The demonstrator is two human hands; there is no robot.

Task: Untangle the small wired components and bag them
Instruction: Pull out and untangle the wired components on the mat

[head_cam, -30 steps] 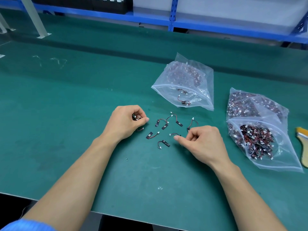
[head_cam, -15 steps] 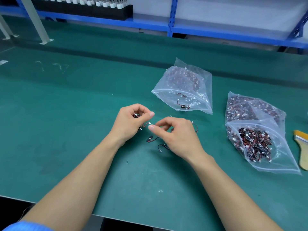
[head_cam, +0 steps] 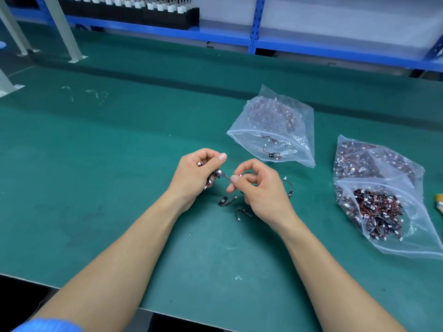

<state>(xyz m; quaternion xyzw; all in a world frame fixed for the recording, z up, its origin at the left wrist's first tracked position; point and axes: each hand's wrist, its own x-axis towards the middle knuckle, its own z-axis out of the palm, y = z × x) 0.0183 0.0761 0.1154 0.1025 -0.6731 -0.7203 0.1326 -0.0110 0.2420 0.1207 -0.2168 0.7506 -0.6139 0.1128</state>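
The green surface carries a full bag at right and a sparser bag behind. The left hand grips a clump of components; the right hand pinches its wire. Loose components lie beneath.

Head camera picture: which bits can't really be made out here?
- Head view: the left hand grips a bundle of components; its curled fingers hide how many.
- Head view: the right hand pinches a wire and hides the mat beneath it.
- Head view: a yellow object is cut off by the right edge.
- Head view: cloudy plastic blurs the upper contents of the far bag.
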